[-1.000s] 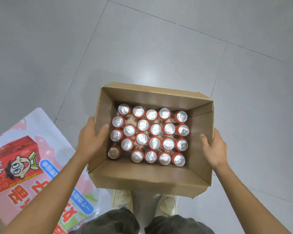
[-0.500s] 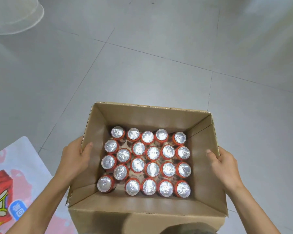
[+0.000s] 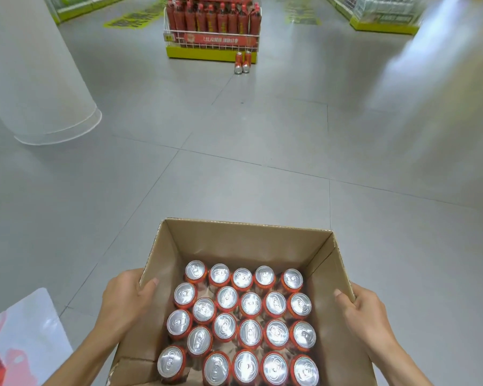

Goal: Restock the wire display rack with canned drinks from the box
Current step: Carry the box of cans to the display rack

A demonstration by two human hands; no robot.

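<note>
An open cardboard box [image 3: 243, 240] is held low in front of me, packed with several red cans [image 3: 250, 305] showing silver tops. My left hand [image 3: 123, 299] grips the box's left wall, thumb inside. On the right wall, my right hand [image 3: 365, 307] holds on the same way. Far ahead on the floor stands the wire display rack [image 3: 212, 40] with a yellow base, filled with red cans. Two red cans [image 3: 242, 62] stand on the floor at its front right corner.
A white round column [image 3: 37, 79] rises at the left. A printed white and red sheet [image 3: 17, 338] lies at the lower left. Shelving with yellow bases [image 3: 385, 20] lines the far right. Grey tiled floor stretches between me and the rack.
The view has tilted up from the floor to the aisle, bringing the rack and column into sight. The box sits lower in frame, with both hands still on its walls.
</note>
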